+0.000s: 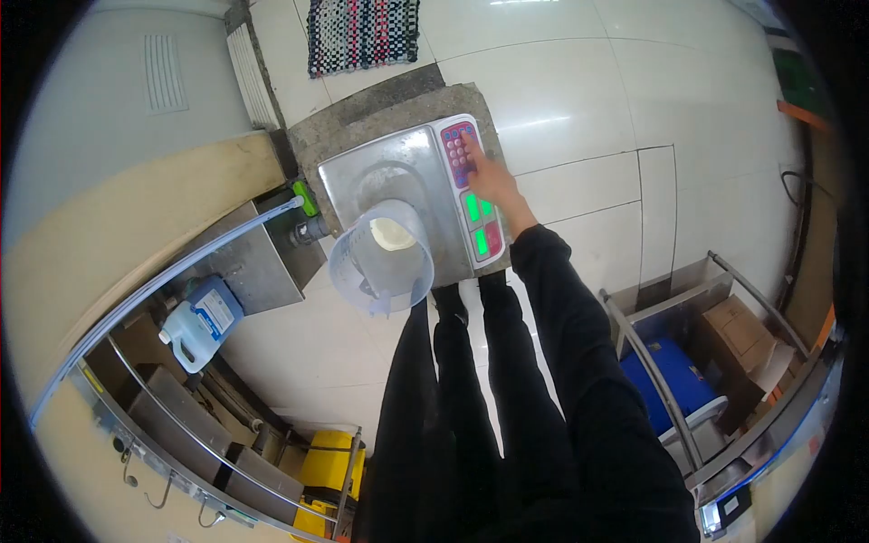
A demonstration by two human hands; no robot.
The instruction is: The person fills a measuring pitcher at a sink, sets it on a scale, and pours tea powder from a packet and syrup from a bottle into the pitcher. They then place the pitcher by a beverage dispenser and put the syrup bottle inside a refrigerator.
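From my remote station I record the following through the head camera: the right hand point(492, 183) is laid over the control panel of an electronic scale point(497, 258), its index finger extended to the upper part of the keypad point(455, 156); that hand is empty, grasping nothing; the left sleeve point(403, 407) runs up to the near side of a clear plastic jug point(347, 269), but the left hand itself is hidden there and I cannot tell whether it grips the jug; the jug's mouth faces my camera, a pale, off-white mass point(391, 233) visible inside, and its body covers the near left part of the metal weighing pan point(448, 226), extending past the pan's edge in this view; whether it rests on the pan or is held above, I cannot determine; the display windows point(482, 242) glow green, their figures too small to read; the scale sits on a rough grey block point(312, 149) on the tiled floor point(579, 81); a woven mat point(364, 36) lies beyond the block; to the left I note a light-blue canister point(201, 324) with a blue label; to the right, a cardboard box point(738, 333) beside a blue container point(665, 389) behind metal rails point(656, 385).
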